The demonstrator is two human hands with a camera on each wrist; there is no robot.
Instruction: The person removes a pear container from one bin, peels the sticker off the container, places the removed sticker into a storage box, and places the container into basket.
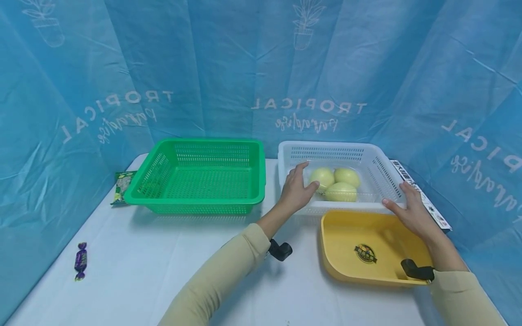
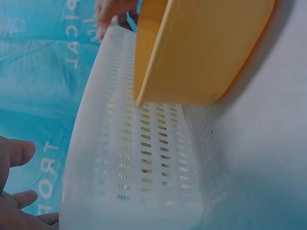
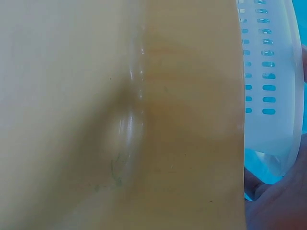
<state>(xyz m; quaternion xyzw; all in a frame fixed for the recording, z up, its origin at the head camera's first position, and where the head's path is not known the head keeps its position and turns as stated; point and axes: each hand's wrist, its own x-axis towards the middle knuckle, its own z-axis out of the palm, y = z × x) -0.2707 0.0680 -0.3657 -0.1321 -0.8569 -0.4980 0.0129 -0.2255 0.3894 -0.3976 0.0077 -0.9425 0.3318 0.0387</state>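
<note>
A white perforated basket (image 1: 379,167) holds a clear plastic container with three pale yellow-green round fruits (image 1: 341,192). Over the basket's left side is my left hand (image 1: 295,192), thumb and fingers spread, holding nothing. In the left wrist view, the fingers (image 2: 19,199) are beside the basket's rim. My right hand (image 1: 413,213) is at the basket's front right corner, thumb toward the front rim and fingers along the right side. How firmly it touches the rim cannot be told. A yellow basin (image 1: 391,235) stands in front of the basket, beneath my right forearm.
A green perforated basket (image 1: 204,201) stands on the left. A green packet (image 1: 122,185) lies at its left side. A purple wrapped candy (image 1: 81,261) is on the white table (image 1: 171,267) at far left. A long printed package (image 1: 428,203) lies right of the white basket. Blue curtains surround the table.
</note>
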